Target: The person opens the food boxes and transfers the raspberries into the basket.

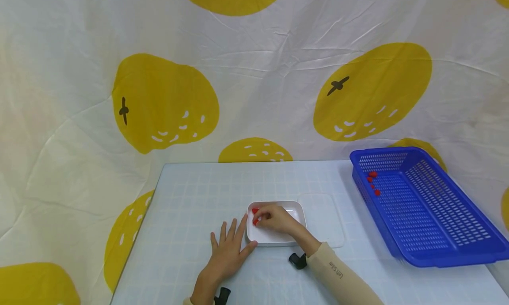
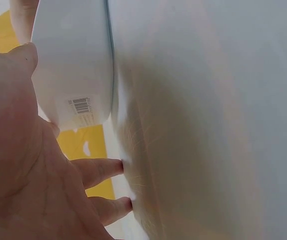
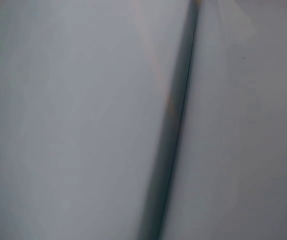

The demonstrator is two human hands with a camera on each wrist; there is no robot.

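A small white tray (image 1: 278,241) stands near the middle of the table, with small red pieces (image 1: 256,211) at its left end. My right hand (image 1: 274,219) reaches over the tray from the right; its thumb and forefinger pinch at a red piece (image 1: 256,222), partly hidden by the fingers. Spread wide, my left hand (image 1: 228,254) touches the tray's left side with forefinger and thumb. From the left wrist, the tray's outer wall (image 2: 73,65) shows a barcode beside the palm. Only the tray's edge and pale surfaces show in the right wrist view, blurred.
At the right stands a blue plastic basket (image 1: 469,254) with several red pieces (image 1: 374,174) along its left side. A clear flat lid (image 1: 324,219) lies right of the tray. Behind the table (image 1: 199,185) hangs a white cloth (image 1: 262,101) with yellow fruit shapes.
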